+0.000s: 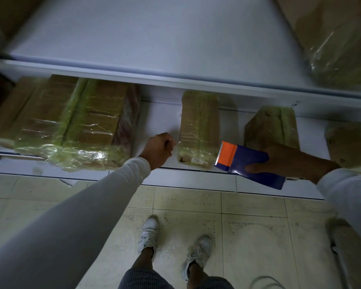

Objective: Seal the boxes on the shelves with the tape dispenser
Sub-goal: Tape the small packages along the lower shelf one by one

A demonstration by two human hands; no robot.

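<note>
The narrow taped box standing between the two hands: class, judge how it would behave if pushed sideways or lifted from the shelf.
The narrow box stands tall on a small base, so a sideways push would probably tip it rather than slide it. Its glossy tape wrap looks slick, so fingers might slip. The cardboard looks stiff enough to hold its shape.

A floor of pale square tiles point(196, 201) runs along the foot of the shelving, its dark grout lines plain to see and black speckles scattered over several tiles (thickest near the middle). Two white sneakers stand on it: one point(148, 233) to the left, the other point(199, 252) to the right and slightly nearer the camera. Above them show bare lower legs and the hems of dark ribbed shorts point(143, 278). A pale cord loops at the bottom edge point(267, 283).
</note>
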